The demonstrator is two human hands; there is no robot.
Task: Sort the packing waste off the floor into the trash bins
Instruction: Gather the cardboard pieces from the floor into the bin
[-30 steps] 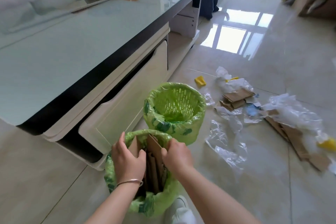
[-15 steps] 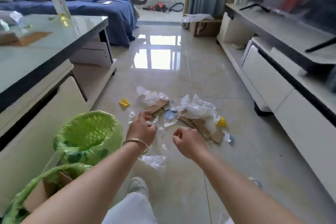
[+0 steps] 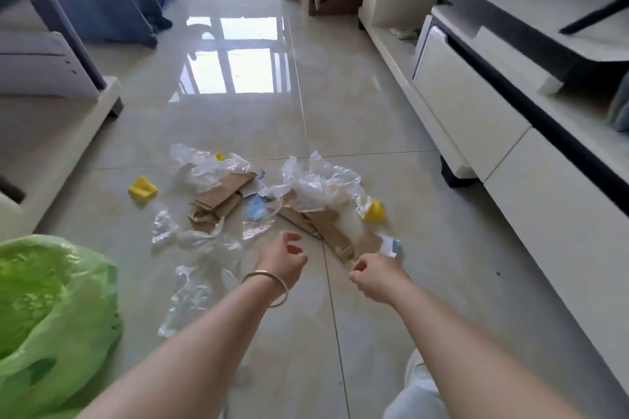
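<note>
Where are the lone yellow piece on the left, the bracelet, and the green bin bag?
Yellow piece (image 3: 142, 188), head view, middle of its top face.
Bracelet (image 3: 272, 282), head view, band over the left wrist.
Green bin bag (image 3: 51, 309), head view, crumpled plastic side.

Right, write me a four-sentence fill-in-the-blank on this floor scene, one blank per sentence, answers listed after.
1. The metal bangle sits on the ____ wrist.
2. Both the left hand and the right hand hold ____.
3. The liner of the trash bin at the left edge is ____ in colour.
4. The foam piece lying alone left of the cardboard scraps is ____.

Answers: left; nothing; green; yellow
</note>
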